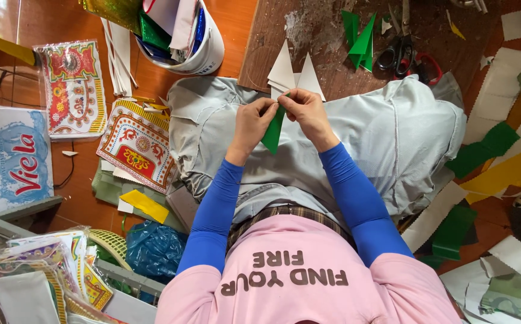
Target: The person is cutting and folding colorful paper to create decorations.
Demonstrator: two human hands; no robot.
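Left hand [253, 123] and right hand [307, 112] both pinched green paper triangle [273, 133] over lap, white triangles [293, 75] beyond, scissors [405, 57] on board [332, 48].

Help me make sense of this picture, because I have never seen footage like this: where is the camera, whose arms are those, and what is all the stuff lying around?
There is no machine here. One camera sits on a person's head and looks straight down, so you see that person's own lap and arms in blue sleeves.

The left hand and the right hand meet over the lap and together pinch the top of a green paper triangle, which points downward.

Just beyond the hands lie white paper triangles on a worn wooden board. Farther along the board are more green triangles and a pair of scissors.

On the floor to the left are a white bucket stuffed with shiny paper and some colourful printed packets. To the right lie loose strips of white, green and yellow paper.
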